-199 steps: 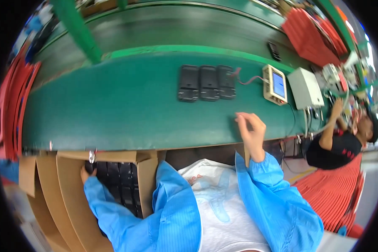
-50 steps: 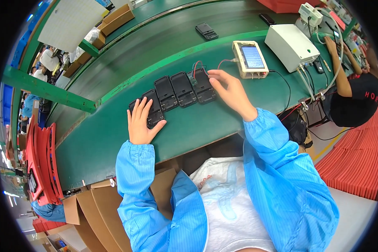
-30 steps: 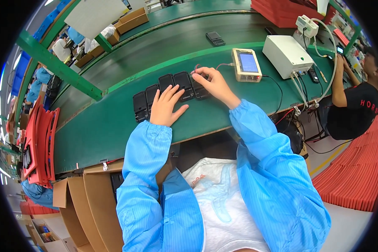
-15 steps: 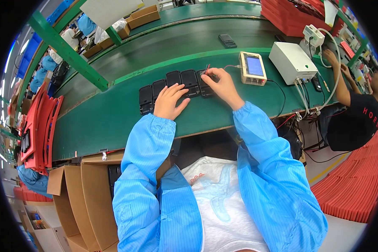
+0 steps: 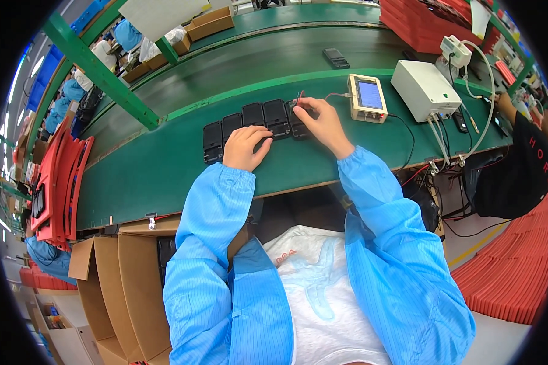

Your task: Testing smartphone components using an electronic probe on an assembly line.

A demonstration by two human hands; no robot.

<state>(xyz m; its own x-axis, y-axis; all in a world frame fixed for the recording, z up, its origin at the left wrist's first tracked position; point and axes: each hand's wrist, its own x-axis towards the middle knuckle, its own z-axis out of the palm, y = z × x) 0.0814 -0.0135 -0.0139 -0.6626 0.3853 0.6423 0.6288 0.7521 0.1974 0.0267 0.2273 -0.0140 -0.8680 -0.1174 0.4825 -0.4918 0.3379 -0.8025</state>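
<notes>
Several flat black handheld devices lie side by side in a slightly stepped row on the green bench. My left hand rests at the near edge of the middle ones, fingers bent, thumb apart from the index finger, nothing gripped. Over the rightmost device my right hand pinches thin test leads, whose tips are hidden by the fingers. A reddish wire runs from there to a small cream-framed meter with a lit blue screen.
Beyond a green rail, a conveyor belt carries one black device. A white box with cables stands right of the meter. Red trays lean at the left; an open cardboard box sits below. A co-worker is at the right.
My left hand's fingers have drawn in from a spread pose. My right hand stays over the rightmost device. The device on the belt has shifted slightly right; the co-worker's raised arm has come down.
</notes>
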